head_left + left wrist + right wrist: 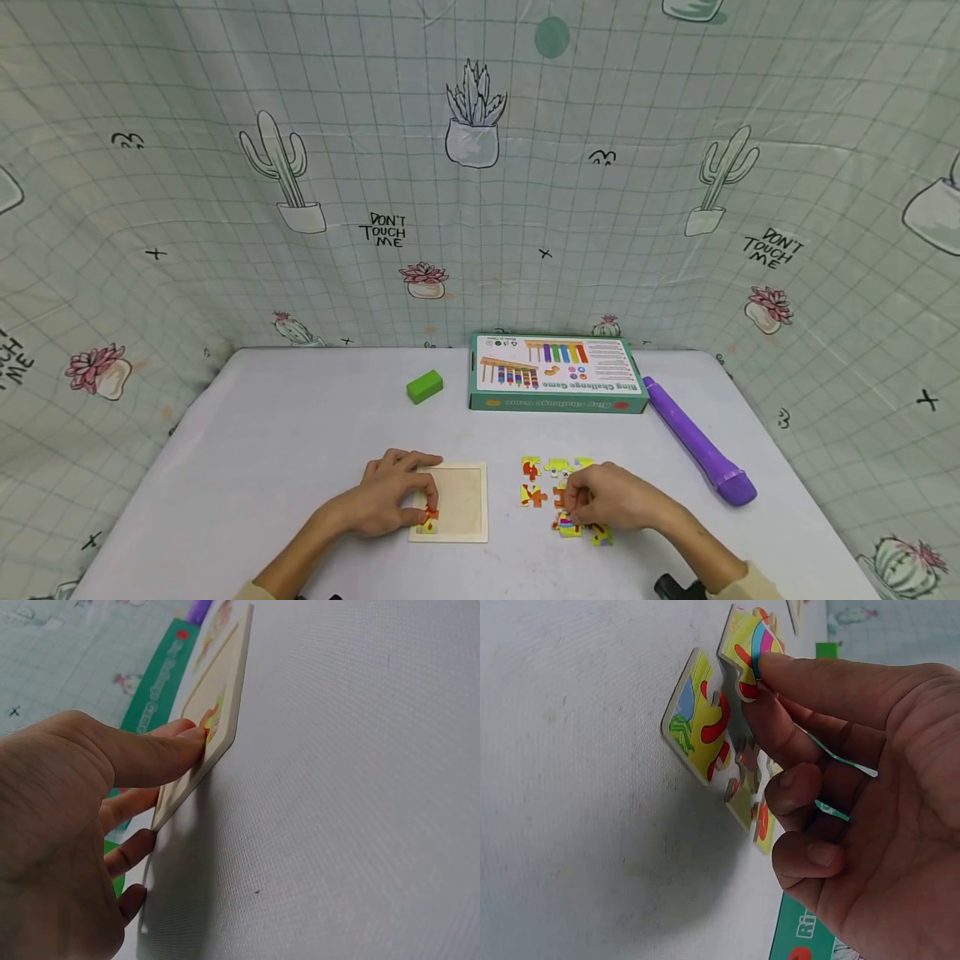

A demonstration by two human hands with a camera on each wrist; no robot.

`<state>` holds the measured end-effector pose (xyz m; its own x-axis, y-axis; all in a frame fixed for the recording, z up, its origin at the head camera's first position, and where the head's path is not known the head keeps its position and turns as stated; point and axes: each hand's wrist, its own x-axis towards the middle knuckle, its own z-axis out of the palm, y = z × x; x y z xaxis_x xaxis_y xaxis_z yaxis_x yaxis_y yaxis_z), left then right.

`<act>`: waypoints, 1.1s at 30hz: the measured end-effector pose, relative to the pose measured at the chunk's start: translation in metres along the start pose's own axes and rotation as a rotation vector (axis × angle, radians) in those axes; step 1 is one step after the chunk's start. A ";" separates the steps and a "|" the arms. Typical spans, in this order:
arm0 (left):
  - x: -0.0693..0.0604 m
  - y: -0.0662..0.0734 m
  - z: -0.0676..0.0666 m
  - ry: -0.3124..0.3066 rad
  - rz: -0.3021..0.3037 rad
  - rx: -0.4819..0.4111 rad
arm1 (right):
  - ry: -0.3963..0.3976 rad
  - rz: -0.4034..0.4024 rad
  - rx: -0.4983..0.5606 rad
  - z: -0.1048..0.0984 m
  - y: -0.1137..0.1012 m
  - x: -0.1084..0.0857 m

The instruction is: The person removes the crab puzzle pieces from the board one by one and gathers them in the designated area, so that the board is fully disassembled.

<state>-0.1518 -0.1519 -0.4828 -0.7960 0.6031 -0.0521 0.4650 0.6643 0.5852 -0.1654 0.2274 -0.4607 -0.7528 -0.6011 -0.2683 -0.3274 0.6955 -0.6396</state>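
A square wooden puzzle tray (pixel 462 500) lies on the table in front of me. At its lower left corner, a yellow and red puzzle piece (pixel 427 523) sits between the thumb and index finger of my left hand (pixel 382 500). The other left fingers reach along the tray's left side. To the right of the tray, my right hand (pixel 611 497) pinches a striped puzzle piece (pixel 751 652) between thumb and index finger. Several loose pieces lie around and under that hand, among them a yellow one with blue and green (pixel 697 720). My right hand hides some of them.
Behind the pieces lies a green and white game box (pixel 558 375). A purple microphone-shaped stick (pixel 697 442) slants along its right. Left of the box is a green block (pixel 425 387). A patterned cloth (pixel 480 208) hangs behind the white table (pixel 315 417).
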 end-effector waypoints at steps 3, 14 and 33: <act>0.000 0.000 0.000 0.000 0.000 -0.003 | 0.007 -0.002 0.001 0.000 0.002 0.000; 0.000 0.001 0.001 -0.007 -0.006 0.014 | 0.025 0.007 0.007 0.004 0.004 0.001; 0.001 -0.003 0.000 -0.025 -0.014 0.001 | 0.029 -0.058 -0.013 0.018 -0.027 0.032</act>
<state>-0.1545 -0.1533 -0.4846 -0.7923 0.6048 -0.0806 0.4544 0.6731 0.5835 -0.1702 0.1820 -0.4648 -0.7483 -0.6291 -0.2103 -0.3782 0.6652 -0.6438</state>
